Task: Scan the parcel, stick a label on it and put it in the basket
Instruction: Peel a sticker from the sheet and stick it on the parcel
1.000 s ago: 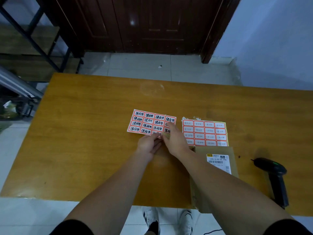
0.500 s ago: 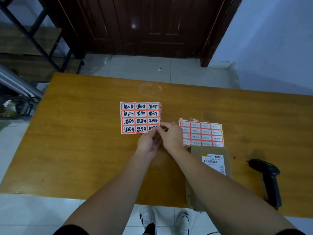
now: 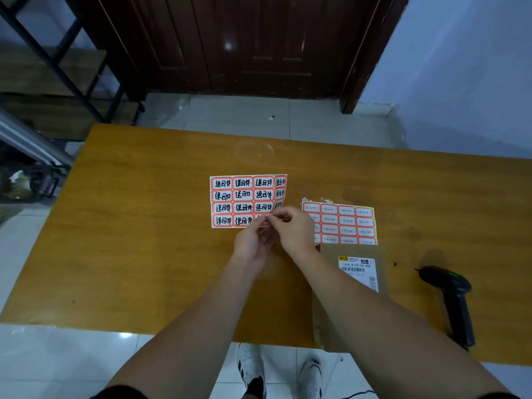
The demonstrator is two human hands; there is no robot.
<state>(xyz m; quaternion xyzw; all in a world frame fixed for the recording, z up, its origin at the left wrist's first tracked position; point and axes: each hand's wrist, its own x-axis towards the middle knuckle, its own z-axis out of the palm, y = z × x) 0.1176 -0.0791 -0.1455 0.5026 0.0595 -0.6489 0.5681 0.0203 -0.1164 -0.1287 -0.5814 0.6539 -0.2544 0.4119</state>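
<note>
A sheet of orange-bordered labels with black handwriting (image 3: 243, 198) is raised off the table, facing me. My left hand (image 3: 253, 244) pinches its lower edge. My right hand (image 3: 292, 230) pinches a label at the sheet's lower right corner, where the right column curls. A brown cardboard parcel (image 3: 354, 254) with a white barcode label (image 3: 359, 270) lies on the table by my right forearm, partly hidden by it. The black handheld scanner (image 3: 452, 298) lies on the table to the right of the parcel. No basket is in view.
A second label sheet (image 3: 342, 223), with faint writing, lies flat beyond the parcel. The wooden table (image 3: 144, 240) ends just before my feet. A dark door, a tiled floor and a black metal shelf stand behind and to the left.
The handwritten sheet has been lifted from lying flat to upright facing me. Both hands now pinch at its lower right corner, and the right column curls away.
</note>
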